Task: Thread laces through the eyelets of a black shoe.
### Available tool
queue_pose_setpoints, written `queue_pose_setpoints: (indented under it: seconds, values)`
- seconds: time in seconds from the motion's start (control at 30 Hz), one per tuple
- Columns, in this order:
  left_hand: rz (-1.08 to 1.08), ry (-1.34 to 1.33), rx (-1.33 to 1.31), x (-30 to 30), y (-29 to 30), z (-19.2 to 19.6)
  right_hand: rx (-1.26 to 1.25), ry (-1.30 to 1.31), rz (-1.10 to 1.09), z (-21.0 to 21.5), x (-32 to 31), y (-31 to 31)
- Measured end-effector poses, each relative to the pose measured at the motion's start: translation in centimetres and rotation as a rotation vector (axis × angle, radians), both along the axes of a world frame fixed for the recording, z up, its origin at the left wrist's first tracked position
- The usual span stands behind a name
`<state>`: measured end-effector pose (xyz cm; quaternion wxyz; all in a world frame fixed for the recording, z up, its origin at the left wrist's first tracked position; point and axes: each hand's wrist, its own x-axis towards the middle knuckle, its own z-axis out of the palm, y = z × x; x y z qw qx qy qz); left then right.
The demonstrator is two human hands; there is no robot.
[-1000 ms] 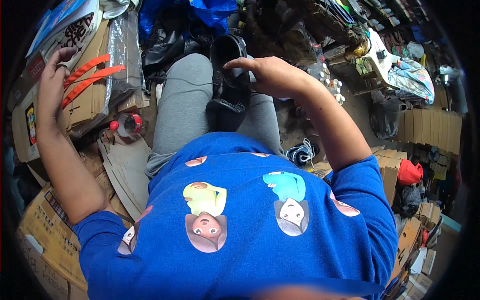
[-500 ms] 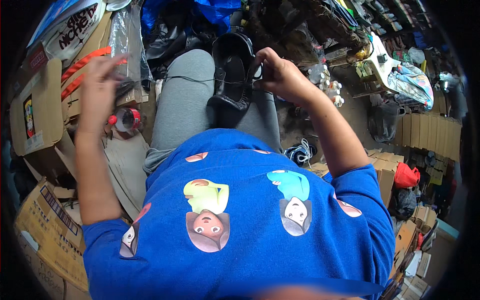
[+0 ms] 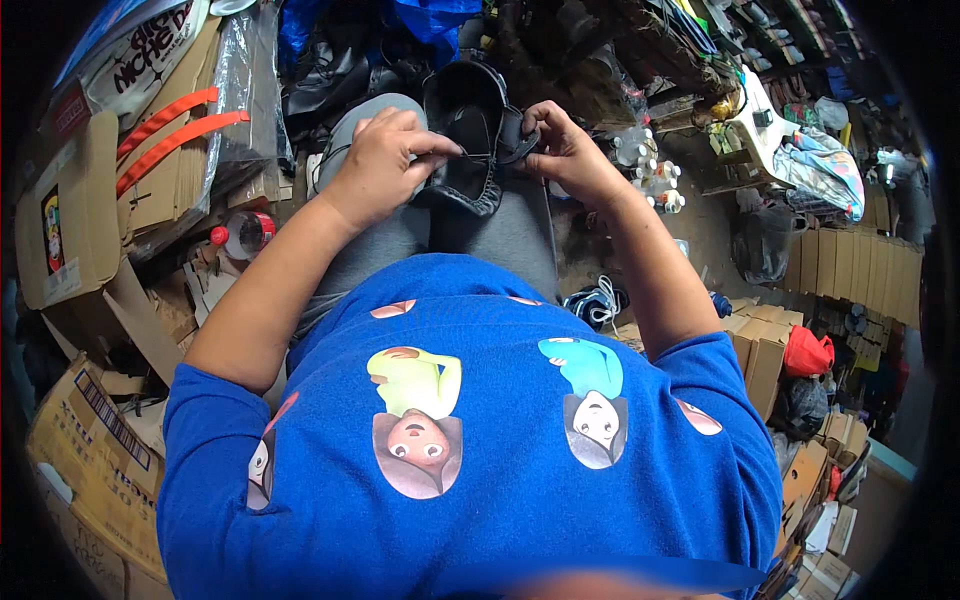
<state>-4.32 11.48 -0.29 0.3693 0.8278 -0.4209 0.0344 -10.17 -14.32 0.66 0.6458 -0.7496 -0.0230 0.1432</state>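
Observation:
A black shoe [image 3: 470, 190] rests across my thighs with its opening facing up. Stitching shows along its near edge. My left hand [image 3: 390, 160] is closed in a pinch at the shoe's left side, and a thin dark thread [image 3: 475, 157] runs from its fingertips into the opening. What exactly lies between those fingertips is too small to see well. At the shoe's right side my right hand [image 3: 565, 150] pinches a black strap [image 3: 520, 142] of the shoe between thumb and forefinger.
More black shoes [image 3: 325, 75] lie beyond my knees by a blue plastic sheet [image 3: 420, 20]. To the left are cardboard boxes [image 3: 85, 210], orange strips [image 3: 180, 150] and a bottle with a red cap [image 3: 245, 236]. Small bottles [image 3: 655, 175] and a bundled cord [image 3: 598, 303] are on the right.
My left hand has come from the far left in to the shoe, and the thread stretched across my knee has slackened. My right hand has shifted slightly, turning the strap outward.

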Motion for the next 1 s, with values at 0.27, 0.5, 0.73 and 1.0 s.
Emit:
queue_pose_setpoints:
  seconds: [0.27, 0.5, 0.73, 1.0]
  values:
    - [-0.039, 0.024, 0.048, 0.6, -0.4, -1.2, 0.09, 0.012, 0.103, -0.6, 1.2, -0.8]
    - [-0.037, 0.048, 0.071, 0.7, -0.5, -1.1, 0.086, 0.026, 0.104, -0.6, 1.3, -0.8]
    - [-0.029, 0.066, 0.081, 0.7, -0.6, -1.2, 0.116, 0.062, 0.119, -0.6, 1.3, -0.9]
    - [-0.016, 0.145, 0.142, 0.2, -1.1, -0.6, 0.022, -0.008, 0.028, 0.4, 0.6, 0.1]
